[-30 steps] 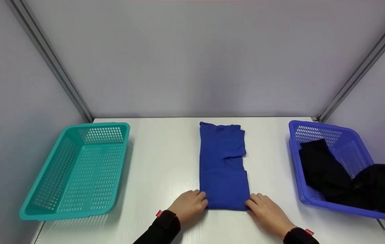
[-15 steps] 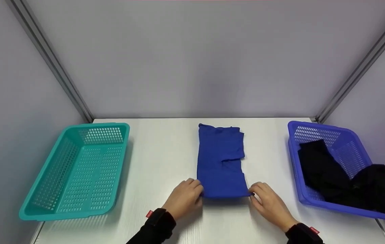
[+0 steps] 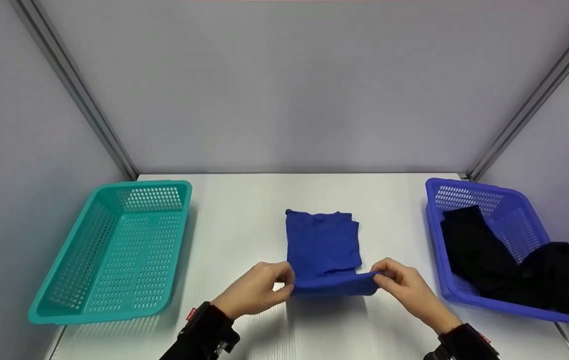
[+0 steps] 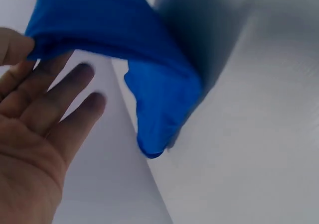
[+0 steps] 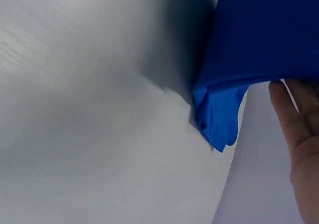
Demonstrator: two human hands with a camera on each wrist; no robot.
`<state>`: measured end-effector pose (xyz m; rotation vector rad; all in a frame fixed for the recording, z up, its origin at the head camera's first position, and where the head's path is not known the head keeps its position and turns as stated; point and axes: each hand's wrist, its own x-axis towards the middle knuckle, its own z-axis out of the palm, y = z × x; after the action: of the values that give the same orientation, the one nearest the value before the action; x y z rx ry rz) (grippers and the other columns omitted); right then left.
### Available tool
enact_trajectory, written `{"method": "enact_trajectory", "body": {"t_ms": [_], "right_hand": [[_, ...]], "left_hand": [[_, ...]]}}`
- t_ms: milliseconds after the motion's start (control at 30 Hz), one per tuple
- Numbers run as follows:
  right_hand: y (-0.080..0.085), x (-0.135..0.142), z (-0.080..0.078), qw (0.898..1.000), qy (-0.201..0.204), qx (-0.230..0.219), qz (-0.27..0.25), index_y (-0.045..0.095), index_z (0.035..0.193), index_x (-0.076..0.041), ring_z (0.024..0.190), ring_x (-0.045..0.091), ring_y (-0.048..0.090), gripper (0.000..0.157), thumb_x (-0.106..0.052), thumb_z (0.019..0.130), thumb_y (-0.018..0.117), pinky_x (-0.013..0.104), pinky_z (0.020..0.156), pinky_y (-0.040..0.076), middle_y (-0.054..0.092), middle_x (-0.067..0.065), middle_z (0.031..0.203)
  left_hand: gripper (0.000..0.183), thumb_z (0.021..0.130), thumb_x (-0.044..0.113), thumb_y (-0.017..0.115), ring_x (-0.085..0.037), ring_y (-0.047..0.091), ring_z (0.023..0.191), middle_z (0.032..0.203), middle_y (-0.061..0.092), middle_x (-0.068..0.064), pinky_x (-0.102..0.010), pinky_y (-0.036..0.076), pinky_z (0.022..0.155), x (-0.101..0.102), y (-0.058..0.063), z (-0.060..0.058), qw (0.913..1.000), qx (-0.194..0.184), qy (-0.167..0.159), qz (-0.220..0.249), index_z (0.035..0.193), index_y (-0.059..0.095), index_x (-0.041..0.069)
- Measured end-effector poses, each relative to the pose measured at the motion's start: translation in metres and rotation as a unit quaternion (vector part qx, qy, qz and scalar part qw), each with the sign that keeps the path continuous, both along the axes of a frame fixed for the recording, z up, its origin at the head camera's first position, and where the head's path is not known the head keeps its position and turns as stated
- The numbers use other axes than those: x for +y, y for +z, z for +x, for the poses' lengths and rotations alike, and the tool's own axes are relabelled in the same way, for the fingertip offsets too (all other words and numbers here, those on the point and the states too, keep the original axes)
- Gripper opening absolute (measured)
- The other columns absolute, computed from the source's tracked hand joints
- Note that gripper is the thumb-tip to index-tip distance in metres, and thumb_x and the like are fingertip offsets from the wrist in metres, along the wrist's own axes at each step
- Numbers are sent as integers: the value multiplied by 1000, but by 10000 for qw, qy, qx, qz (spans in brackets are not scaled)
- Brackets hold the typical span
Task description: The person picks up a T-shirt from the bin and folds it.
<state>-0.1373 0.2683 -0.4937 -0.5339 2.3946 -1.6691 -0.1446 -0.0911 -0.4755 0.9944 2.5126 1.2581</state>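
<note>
A folded blue shirt lies at the middle of the white table, its far part flat and its near end lifted off the surface. With thumb and fingers my left hand pinches the left corner of that raised end. My right hand pinches the right corner, slightly higher. In the left wrist view, the shirt hangs from the thumb and index finger while the other fingers spread loosely. The right wrist view shows the raised cloth hiding part of the right hand.
A teal perforated basket stands at the left of the table. On the right, a purple basket holds black cloth, partly draped over its rim. Grey panels enclose the back and sides.
Both hands have raised the shirt's near end off the table and spread slightly apart. The shirt's far edge has slid toward me, and less of its length lies flat. The baskets have stayed put.
</note>
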Motion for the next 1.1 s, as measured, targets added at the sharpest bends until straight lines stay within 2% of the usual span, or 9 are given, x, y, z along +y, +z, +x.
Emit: {"method": "enact_trajectory", "body": {"t_ms": [100, 200, 333, 400, 467, 567, 800, 967, 1100], "right_hand": [[3, 1, 0, 9950, 500, -622, -595, 59, 112, 10, 84, 13, 70, 21, -10, 104, 57, 32, 77, 61, 70, 7, 94], [3, 1, -2, 9843, 778, -1237, -994, 56, 113, 12, 79, 16, 72, 24, -10, 104, 55, 36, 70, 62, 73, 5, 93], [-2, -1, -13, 9786, 505, -1732, -989, 57, 114, 8, 74, 19, 73, 25, -15, 104, 57, 38, 66, 62, 74, 7, 92], [-6, -5, -21, 9801, 144, -1799, -831, 57, 115, 7, 73, 20, 72, 26, -17, 103, 59, 39, 67, 62, 74, 8, 91], [-11, -10, -29, 9830, -260, -1720, -590, 58, 116, 7, 73, 21, 71, 27, -16, 102, 60, 40, 70, 62, 73, 9, 89], [-19, -18, -42, 9860, -825, -1444, -129, 60, 117, 7, 73, 21, 70, 27, -15, 101, 62, 38, 71, 61, 72, 8, 86], [-38, -35, -68, 9732, -1710, -976, 1186, 69, 109, -1, 74, 18, 65, 15, -11, 99, 63, 33, 68, 54, 69, 2, 79], [-53, -44, -76, 9642, -1861, -792, 1712, 70, 107, -1, 72, 16, 61, 13, -10, 100, 63, 28, 66, 48, 66, 3, 79], [-61, -48, -79, 9553, -1933, -480, 2186, 68, 109, 0, 71, 18, 58, 17, -12, 99, 63, 33, 66, 47, 65, 6, 82]], "left_hand": [[15, 91, 0, 63, -4, 69, 83, 86, 64, 10, -24, 58, 78, -4, 8, 0, 9961, -797, -251, 281, 87, 60, 14], [14, 91, -1, 60, -11, 71, 74, 87, 64, 6, -28, 61, 69, -7, 15, -2, 9851, -1581, -399, 542, 88, 60, 13], [12, 92, -1, 58, -22, 72, 66, 86, 62, -1, -35, 62, 62, -3, 15, -13, 9764, -2052, -79, 671, 88, 60, 11], [11, 91, 1, 58, -18, 70, 63, 85, 63, -1, -32, 60, 59, 1, 11, -21, 9823, -1785, 262, 496, 87, 60, 10], [6, 89, 4, 60, -12, 64, 60, 82, 63, 2, -27, 55, 58, 6, 5, -30, 9901, -1243, 640, 118, 87, 61, 9], [3, 88, 7, 62, -8, 52, 59, 78, 61, 5, -26, 45, 56, 13, -4, -42, 9907, -466, 1194, -451, 87, 62, 9], [14, 93, 7, 64, -13, 52, 57, 70, 56, 2, -31, 41, 53, 28, -30, -61, 9689, 189, 2182, -1150, 82, 57, 13], [17, 93, 8, 68, -23, 62, 64, 73, 61, -3, -40, 48, 54, 39, -56, -68, 9495, 307, 2784, -1412, 81, 57, 12], [15, 92, 9, 69, -31, 67, 71, 79, 63, -8, -48, 52, 59, 45, -72, -69, 9375, 244, 3191, -1368, 83, 57, 10]]}}
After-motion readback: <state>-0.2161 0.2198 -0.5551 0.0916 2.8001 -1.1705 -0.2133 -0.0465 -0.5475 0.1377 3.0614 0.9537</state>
